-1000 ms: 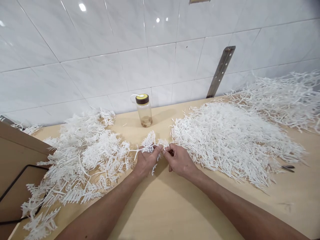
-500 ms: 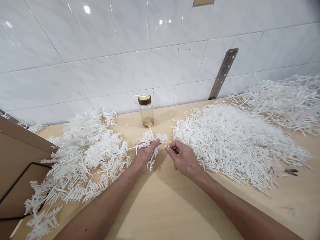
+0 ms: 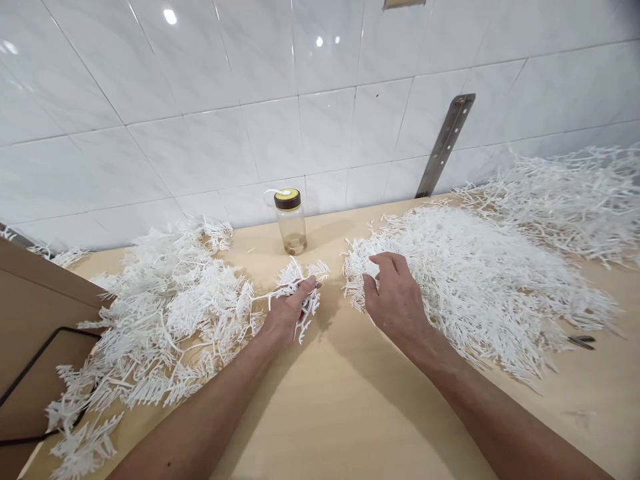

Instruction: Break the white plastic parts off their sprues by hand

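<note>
L hand [image 3: 287, 312] — clenched on a white branched sprig [image 3: 302, 277]. The thumb and forefinger pinch its stem, and the feathery tips fan out above and below the knuckles. Sprig pos.: just over the table [image 3: 330, 413], near centre, in front of the bottle [image 3: 291, 221]. Its stem runs left toward the left heap [image 3: 165, 313] of similar branched sprigs. Whether it is tangled w/ them cannot be told.

R hand [image 3: 396, 297] — palm down, fingers loosely bent, resting on the near-left edge of the right heap [image 3: 480, 280]. This heap is a flat spread of short, straight white pieces. The fingertips touch the pieces, but the palm hides what lies beneath, so a grip on any piece cannot be told. The hands are apart, w/ bare tabletop between them.

Surroundings:
- The bottle is clear w/ a brown-and-yellow cap. It stands upright near the tiled wall [image 3: 250, 100], between the two heaps.
- A third heap [image 3: 565, 200] lies far right, behind the right heap.
- A metal strip [image 3: 446, 143] leans on the wall.
- A small dark tool [image 3: 581, 341] lies at the table's right edge; type unclear.
- A brown board [image 3: 30, 300] sits at far left, w/ a black cable [image 3: 37, 363] looped on it.
</note>
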A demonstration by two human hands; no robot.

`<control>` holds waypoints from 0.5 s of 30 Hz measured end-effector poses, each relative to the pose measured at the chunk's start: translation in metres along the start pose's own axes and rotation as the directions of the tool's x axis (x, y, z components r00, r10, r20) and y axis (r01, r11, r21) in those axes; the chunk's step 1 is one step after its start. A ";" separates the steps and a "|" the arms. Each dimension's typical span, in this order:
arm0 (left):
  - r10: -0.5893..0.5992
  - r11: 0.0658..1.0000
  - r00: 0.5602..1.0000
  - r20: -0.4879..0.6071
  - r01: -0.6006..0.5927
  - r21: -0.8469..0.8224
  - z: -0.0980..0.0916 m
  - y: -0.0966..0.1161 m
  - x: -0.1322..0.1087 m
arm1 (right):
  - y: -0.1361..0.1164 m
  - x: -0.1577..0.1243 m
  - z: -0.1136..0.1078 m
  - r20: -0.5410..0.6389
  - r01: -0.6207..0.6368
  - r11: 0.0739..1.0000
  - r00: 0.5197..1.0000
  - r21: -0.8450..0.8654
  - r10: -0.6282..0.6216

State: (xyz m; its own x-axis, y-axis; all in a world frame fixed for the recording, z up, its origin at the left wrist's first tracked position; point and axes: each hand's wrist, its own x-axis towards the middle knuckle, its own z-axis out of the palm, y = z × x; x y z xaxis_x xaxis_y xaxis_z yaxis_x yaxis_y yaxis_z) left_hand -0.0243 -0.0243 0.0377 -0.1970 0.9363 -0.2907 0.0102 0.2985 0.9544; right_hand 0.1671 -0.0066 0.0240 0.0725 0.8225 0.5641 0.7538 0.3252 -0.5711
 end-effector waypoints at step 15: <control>0.082 0.992 0.997 -0.001 -0.081 0.094 0.008 0.002 -0.014 | -0.030 -0.021 0.018 0.661 -0.565 0.682 0.733 0.464 0.158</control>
State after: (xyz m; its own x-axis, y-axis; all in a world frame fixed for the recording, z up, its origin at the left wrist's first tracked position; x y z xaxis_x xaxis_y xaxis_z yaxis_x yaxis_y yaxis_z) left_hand -0.0139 -0.0357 0.0433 -0.1960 0.9575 -0.2117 0.1187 0.2375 0.9641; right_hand 0.1310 -0.0253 0.0182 -0.2593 0.9632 -0.0709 0.1707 -0.0265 -0.9850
